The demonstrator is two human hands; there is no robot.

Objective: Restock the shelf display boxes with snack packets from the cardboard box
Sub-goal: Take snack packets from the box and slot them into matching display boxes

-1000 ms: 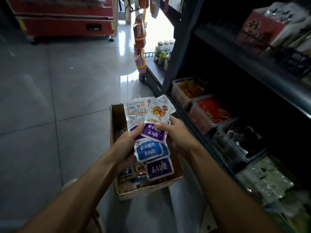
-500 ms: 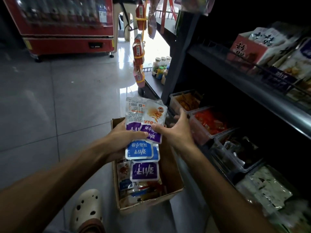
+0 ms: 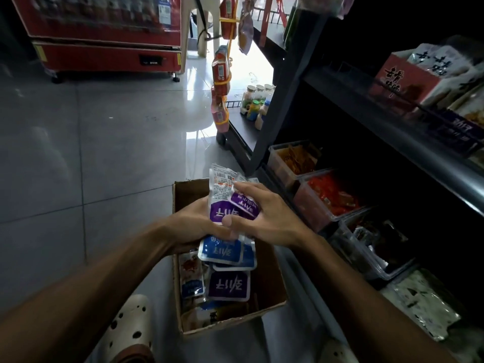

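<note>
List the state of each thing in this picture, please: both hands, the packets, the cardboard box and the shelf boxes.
left hand: grips the packet bundle
right hand: fingers curled on the same bundle
packet bundle: held above the box
cardboard box: open, packets still inside
shelf display boxes: open, partly filled

The snack packets (image 3: 227, 251) are glossy plastic film. The cardboard box (image 3: 272, 286) is matt brown paperboard. The display boxes (image 3: 311, 205) are clear smooth plastic. The floor (image 3: 104, 153) is polished, reflective tile; the shelf (image 3: 408, 142) is dark, smooth metal.
</note>
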